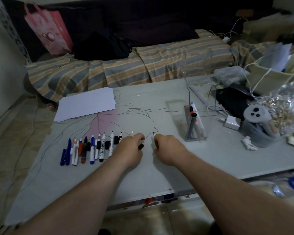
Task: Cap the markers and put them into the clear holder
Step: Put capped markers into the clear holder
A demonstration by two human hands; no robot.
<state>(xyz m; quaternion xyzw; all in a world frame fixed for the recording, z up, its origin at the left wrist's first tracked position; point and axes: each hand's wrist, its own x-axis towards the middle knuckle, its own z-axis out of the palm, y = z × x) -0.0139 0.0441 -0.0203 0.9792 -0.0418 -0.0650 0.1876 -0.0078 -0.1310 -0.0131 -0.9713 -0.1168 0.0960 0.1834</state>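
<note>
My right hand (168,148) grips a white marker (154,136) with its black tip bare and pointing away from me. My left hand (129,150) pinches a black cap (141,146), a short gap left of the marker. A row of several uncapped markers and loose caps (92,148) lies on the glass table (176,167) to the left of my hands. The clear holder (194,126) stands to the right of my right hand, with a few capped markers upright inside it.
White paper sheets (87,103) lie at the table's far left. A larger clear acrylic stand (200,92) sits behind the holder. A white charger (232,122), a grey controller (256,114) in a cup, a black case (232,99) and crinkled plastic crowd the right side. A striped bed lies beyond.
</note>
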